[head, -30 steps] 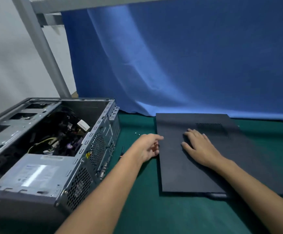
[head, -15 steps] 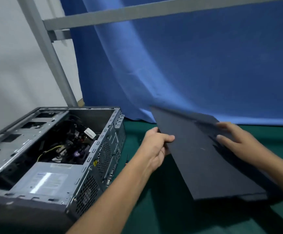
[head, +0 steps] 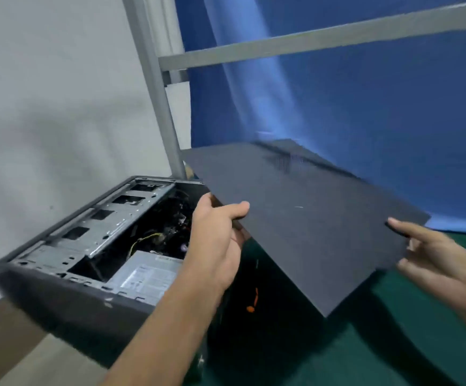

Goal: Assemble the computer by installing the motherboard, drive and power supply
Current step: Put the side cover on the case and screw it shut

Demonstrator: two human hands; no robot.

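Observation:
An open grey computer case (head: 67,277) lies on its side at the left, with cables, a drive cage and a silver power supply (head: 145,277) inside. A black side panel (head: 304,218) hangs in the air, tilted, with its left part over the case's right side. My left hand (head: 215,235) grips the panel's left edge, thumb on top. My right hand (head: 432,252) holds the right edge, thumb on top and fingers underneath.
The green table mat (head: 393,344) lies below the panel. A small orange item (head: 252,302) lies in the panel's shadow beside the case. A grey metal frame post (head: 156,87) and a blue cloth backdrop (head: 365,107) stand behind. The table's left edge runs under the case.
Both hands have lifted the side panel off the mat and carried it up and to the left, over the case. The view has swung left.

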